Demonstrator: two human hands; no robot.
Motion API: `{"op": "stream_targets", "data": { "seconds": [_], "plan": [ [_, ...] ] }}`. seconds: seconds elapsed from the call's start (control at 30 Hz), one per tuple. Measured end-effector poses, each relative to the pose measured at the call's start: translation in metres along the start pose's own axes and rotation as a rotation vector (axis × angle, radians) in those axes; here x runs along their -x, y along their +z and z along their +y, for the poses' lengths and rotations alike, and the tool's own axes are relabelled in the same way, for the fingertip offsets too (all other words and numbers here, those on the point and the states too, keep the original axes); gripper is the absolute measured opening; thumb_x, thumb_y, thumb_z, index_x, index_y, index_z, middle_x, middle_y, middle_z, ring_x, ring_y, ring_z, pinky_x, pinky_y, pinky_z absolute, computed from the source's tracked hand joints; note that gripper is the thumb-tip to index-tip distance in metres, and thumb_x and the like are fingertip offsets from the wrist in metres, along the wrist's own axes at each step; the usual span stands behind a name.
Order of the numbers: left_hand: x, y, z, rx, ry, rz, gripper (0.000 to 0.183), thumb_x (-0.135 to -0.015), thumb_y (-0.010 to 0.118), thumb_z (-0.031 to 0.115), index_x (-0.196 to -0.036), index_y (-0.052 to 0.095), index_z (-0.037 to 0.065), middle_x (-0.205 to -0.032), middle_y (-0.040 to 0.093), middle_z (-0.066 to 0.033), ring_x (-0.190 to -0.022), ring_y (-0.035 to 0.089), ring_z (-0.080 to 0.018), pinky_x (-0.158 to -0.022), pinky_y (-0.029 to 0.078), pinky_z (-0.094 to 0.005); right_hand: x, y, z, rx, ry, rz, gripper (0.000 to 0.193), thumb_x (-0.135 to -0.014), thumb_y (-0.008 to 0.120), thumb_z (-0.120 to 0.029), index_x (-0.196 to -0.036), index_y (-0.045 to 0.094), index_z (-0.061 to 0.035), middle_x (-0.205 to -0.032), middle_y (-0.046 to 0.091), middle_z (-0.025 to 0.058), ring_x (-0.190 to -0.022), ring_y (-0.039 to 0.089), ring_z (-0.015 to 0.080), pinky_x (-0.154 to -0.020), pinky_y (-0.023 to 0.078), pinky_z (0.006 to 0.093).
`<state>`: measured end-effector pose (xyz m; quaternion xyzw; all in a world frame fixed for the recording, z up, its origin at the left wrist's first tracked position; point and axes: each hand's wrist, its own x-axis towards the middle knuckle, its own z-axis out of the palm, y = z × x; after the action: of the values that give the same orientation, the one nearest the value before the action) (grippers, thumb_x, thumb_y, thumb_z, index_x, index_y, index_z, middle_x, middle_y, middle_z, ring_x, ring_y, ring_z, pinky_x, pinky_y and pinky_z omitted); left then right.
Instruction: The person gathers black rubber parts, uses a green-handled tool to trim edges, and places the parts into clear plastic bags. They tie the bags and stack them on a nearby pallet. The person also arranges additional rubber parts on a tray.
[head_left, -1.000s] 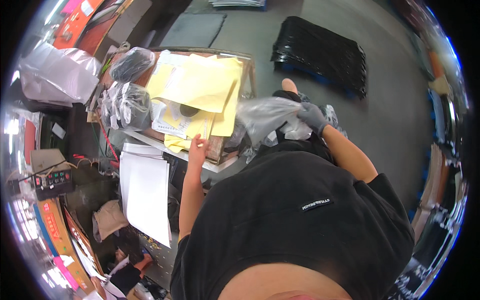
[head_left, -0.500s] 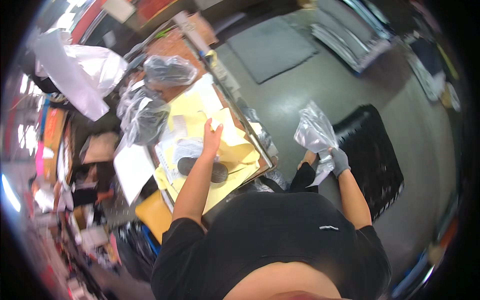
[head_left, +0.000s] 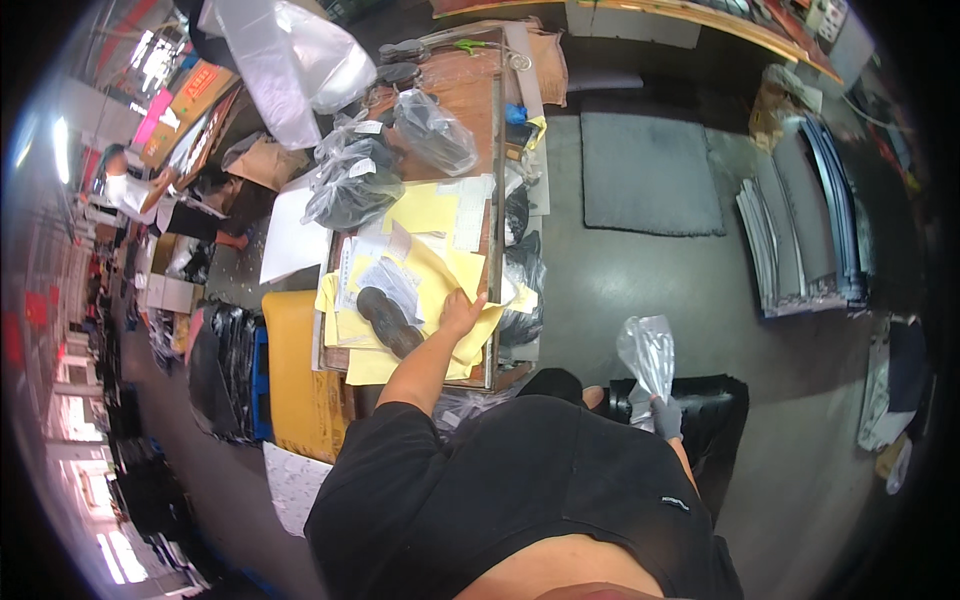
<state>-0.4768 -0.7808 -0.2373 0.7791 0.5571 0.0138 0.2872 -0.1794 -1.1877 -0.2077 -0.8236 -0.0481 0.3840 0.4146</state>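
Observation:
My left hand (head_left: 462,314), bare, lies on yellow paper sheets (head_left: 428,265) near the table's right edge, thumb and fingers apart. Beside it, a dark shoe-sole-shaped piece (head_left: 386,318) rests on the papers, next to a crumpled white printed sheet (head_left: 392,284). My right hand (head_left: 666,415), in a grey glove, is closed around the gathered lower part of a clear plastic bag (head_left: 648,352). The bag stands up above the fist, out over the floor to the right of the table.
Clear bags of dark pieces (head_left: 352,185) lie farther up the table (head_left: 475,88). A black wrapped bundle (head_left: 715,405) is beyond my right hand. Grey sheets (head_left: 795,225) stand at far right; a flat grey mat (head_left: 650,172) lies on the floor. Another person (head_left: 130,188) is at far left.
My view has turned, shifting the scene. My left hand has come down from above the papers onto the yellow sheets, nearer the table's right edge. My right hand still holds the bag.

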Motion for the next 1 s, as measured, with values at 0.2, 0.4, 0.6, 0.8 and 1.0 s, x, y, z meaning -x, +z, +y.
{"op": "stream_targets", "data": {
  "seconds": [0.2,0.4,0.6,0.8,1.0],
  "plan": [
    [-0.004,-0.011,0.034,0.481,-0.186,0.107,0.075,-0.083,0.047,0.057,-0.126,0.042,-0.004,-0.121,0.049,-0.0273,-0.116,0.044,-0.0404,-0.099,0.034,-0.0430,-0.044,-0.007,-0.098,0.025,-0.288,-0.172,0.027,-0.079,0.063,-0.022,-0.091,0.062,0.0021,-0.071,0.059,0.0021,-0.065,0.052,0.0108,-0.059,0.041,0.0264],
    [0.009,-0.036,0.186,0.139,0.805,0.383,0.083,-0.062,0.076,0.037,-0.128,0.038,0.004,-0.132,0.037,-0.0192,-0.120,0.036,-0.0361,-0.099,0.029,-0.0468,-0.073,0.008,-0.214,0.623,-0.539,-0.306,0.032,-0.076,0.061,-0.025,-0.101,0.062,-0.0055,-0.081,0.065,0.0140,-0.073,0.062,0.0237,-0.067,0.047,0.0326],
    [-0.066,-0.021,0.316,0.138,0.759,-0.316,0.063,-0.073,0.067,0.026,-0.129,0.041,0.014,-0.107,0.060,-0.0148,-0.100,0.055,-0.0353,-0.089,0.039,-0.0480,-0.144,0.043,-0.333,0.502,-0.893,-0.579,0.026,-0.077,0.060,-0.017,-0.100,0.061,-0.0045,-0.078,0.064,0.0138,-0.068,0.061,0.0238,-0.064,0.047,0.0332],
    [-0.142,-0.071,0.300,0.431,0.601,-0.330,0.038,-0.072,0.063,0.014,-0.109,0.058,0.011,-0.080,0.064,-0.0124,-0.076,0.061,-0.0258,-0.066,0.047,-0.0371,-0.191,0.059,-0.413,0.282,-0.616,-0.742,0.021,-0.079,0.063,-0.015,-0.094,0.060,0.0004,-0.080,0.061,0.0028,-0.072,0.054,0.0103,-0.067,0.045,0.0266],
    [-0.167,-0.129,0.281,1.157,0.185,-0.483,0.030,-0.076,0.060,0.006,-0.106,0.058,0.000,-0.094,0.062,-0.0049,-0.088,0.057,-0.0112,-0.078,0.044,-0.0265,-0.207,0.116,-0.454,0.362,-0.342,-1.184,0.026,-0.080,0.063,-0.018,-0.098,0.061,-0.0003,-0.086,0.062,0.0021,-0.076,0.054,0.0077,-0.068,0.045,0.0238]
  ]
}}
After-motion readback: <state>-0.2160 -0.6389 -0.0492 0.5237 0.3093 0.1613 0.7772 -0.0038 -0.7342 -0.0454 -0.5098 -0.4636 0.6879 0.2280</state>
